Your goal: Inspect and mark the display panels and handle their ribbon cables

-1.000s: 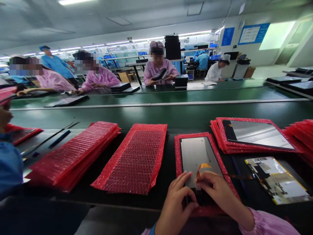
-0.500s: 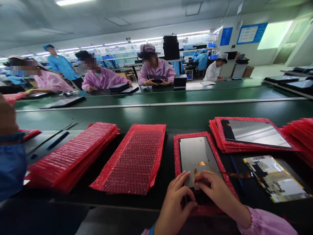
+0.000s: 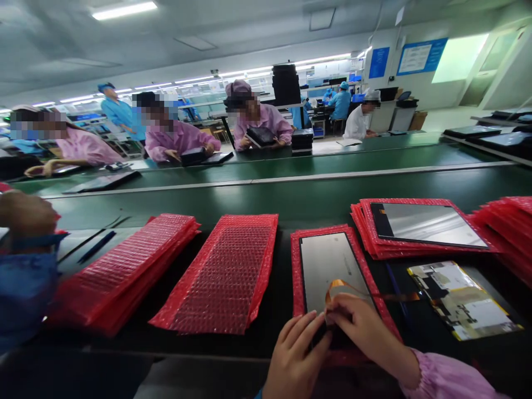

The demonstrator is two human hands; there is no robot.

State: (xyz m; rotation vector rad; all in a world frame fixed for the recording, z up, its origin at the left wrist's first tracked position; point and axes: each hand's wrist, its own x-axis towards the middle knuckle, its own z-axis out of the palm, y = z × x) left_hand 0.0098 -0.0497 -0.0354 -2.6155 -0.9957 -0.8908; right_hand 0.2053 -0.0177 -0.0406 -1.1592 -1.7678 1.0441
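A grey display panel (image 3: 326,266) lies face down on a red bubble-wrap bag (image 3: 296,266) in front of me. An orange flex cable (image 3: 338,285) arches up from its near end. My right hand (image 3: 361,330) pinches the cable's base with curled fingers. My left hand (image 3: 293,354) lies beside it, fingers stretched out onto the panel's near left corner.
Two stacks of red bubble bags (image 3: 224,274) (image 3: 124,269) lie to the left. Another panel on a bag stack (image 3: 424,224) and a panel with a circuit back (image 3: 461,299) sit right. A co-worker's blue sleeve (image 3: 25,288) is far left. Beyond runs a green conveyor (image 3: 270,194) with seated workers.
My left hand's fingers have straightened and slid a little toward me. The orange cable bends lower under my right hand. The co-worker's hand at left has moved in.
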